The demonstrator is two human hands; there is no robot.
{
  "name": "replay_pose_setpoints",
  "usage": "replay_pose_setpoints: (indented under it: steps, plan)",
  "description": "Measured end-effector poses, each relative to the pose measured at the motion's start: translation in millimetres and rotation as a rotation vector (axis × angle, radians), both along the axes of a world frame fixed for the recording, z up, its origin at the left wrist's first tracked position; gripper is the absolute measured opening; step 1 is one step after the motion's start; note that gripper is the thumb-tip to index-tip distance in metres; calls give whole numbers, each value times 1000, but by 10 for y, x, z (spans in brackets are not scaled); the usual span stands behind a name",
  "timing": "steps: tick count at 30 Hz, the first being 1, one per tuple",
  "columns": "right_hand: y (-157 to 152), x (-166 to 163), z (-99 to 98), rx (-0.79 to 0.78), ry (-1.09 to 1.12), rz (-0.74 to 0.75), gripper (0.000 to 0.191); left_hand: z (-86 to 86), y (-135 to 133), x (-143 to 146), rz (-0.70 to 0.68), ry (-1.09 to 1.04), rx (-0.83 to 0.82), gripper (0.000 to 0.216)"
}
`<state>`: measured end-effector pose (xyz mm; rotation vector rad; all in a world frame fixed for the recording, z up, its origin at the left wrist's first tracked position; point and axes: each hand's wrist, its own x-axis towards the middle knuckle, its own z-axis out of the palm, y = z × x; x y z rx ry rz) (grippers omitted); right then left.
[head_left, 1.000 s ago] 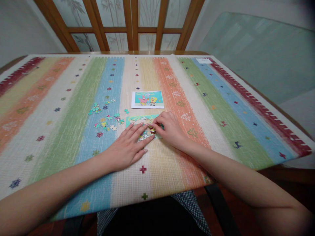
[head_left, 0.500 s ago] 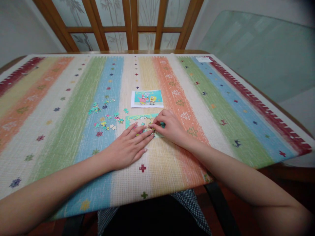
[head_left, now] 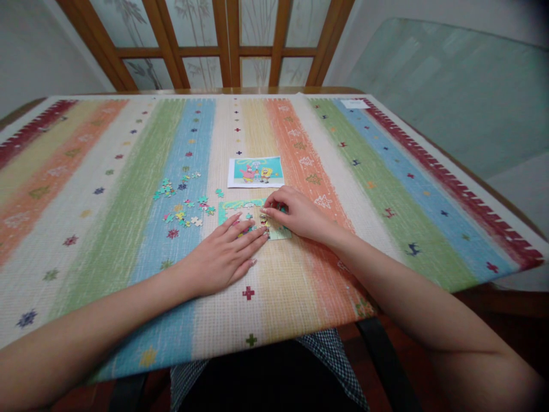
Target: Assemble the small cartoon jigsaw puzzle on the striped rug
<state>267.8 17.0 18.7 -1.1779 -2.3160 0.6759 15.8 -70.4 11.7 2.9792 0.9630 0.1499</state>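
Observation:
A partly assembled jigsaw puzzle (head_left: pixel 281 233) lies on the striped tablecloth in front of me, its teal border along the top and left. My left hand (head_left: pixel 227 252) rests flat over its lower left part, fingers stretched out and holding nothing. Over the right side of the puzzle, my right hand (head_left: pixel 295 212) is closed in a pinch, thumb and forefinger on a small puzzle piece that is mostly hidden. Just above the puzzle is a printed cartoon picture card (head_left: pixel 256 173). Part of the puzzle is covered by both hands.
Loose puzzle pieces (head_left: pixel 182 217) are scattered to the left, with another cluster (head_left: pixel 165 187) farther back. One teal piece (head_left: pixel 219 193) lies alone near the card. A white paper slip (head_left: pixel 355 104) is at the far right of the tablecloth (head_left: pixel 249 315).
My right hand has shifted slightly away from me, its pinched fingertips moving up the puzzle and uncovering more of its lower right corner. The left hand has stayed in place.

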Motion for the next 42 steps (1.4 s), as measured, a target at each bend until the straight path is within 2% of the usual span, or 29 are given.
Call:
replay_pose_setpoints:
  steps: [8,15,21,28,34,39,42]
  plan:
    - [-229,209,167,215,-256,268,26,12,-13,15,-13,-1,9,55]
    - [-405,240,199,374,-483,267,39,-1,0,13,-30,2,38,54]
    - [-440,221,242,444,-556,244,32,-10,-3,-11,2,-50,53,54]
    - [-448,208,226,418,-536,237,33,3,-30,-12,77,-46,23,63]
    - [-413,218,233,371,-470,241,37,4,2,-10,49,34,-10,61]
    - [-382,237,294,366,-415,232,25,41,14,-2,44,83,-17,62]
    - [-411,237,305,367,-416,245,25,51,7,0,39,95,-11,63]
